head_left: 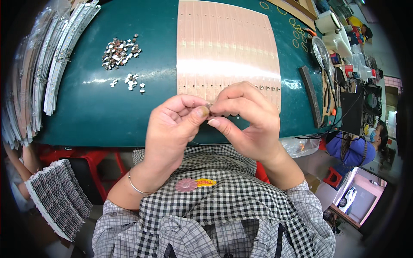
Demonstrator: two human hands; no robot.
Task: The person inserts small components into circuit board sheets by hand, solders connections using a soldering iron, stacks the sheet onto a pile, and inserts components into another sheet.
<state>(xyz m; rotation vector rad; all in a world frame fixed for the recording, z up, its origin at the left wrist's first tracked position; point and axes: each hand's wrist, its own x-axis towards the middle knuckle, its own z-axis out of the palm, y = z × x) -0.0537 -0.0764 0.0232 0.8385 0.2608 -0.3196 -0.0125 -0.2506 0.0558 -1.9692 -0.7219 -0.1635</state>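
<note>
Over the near edge of a pale pink panel (pixel 228 41), my two hands meet fingertip to fingertip. My left hand (pixel 170 122) is closed in a pinch on something tiny, mostly hidden by thumb and finger. Bent fingers of my right hand (pixel 251 118) reach the same spot, its thumb a little below; what they grip is too small to make out. The panel is scored into long strips with rows of small holes. Small parts sit along its near row at the right. To the left lie a heap of small white-and-brown parts (pixel 120 52) and a smaller white cluster (pixel 131 80).
Long white strips (pixel 71 47) are stacked at the far left of the green table (pixel 94 116). Right of the panel are a dark bar (pixel 310 96), rubber bands (pixel 296 34) and tools. A person in purple (pixel 350 148) sits at the right; another person's arm (pixel 28 159) shows at left.
</note>
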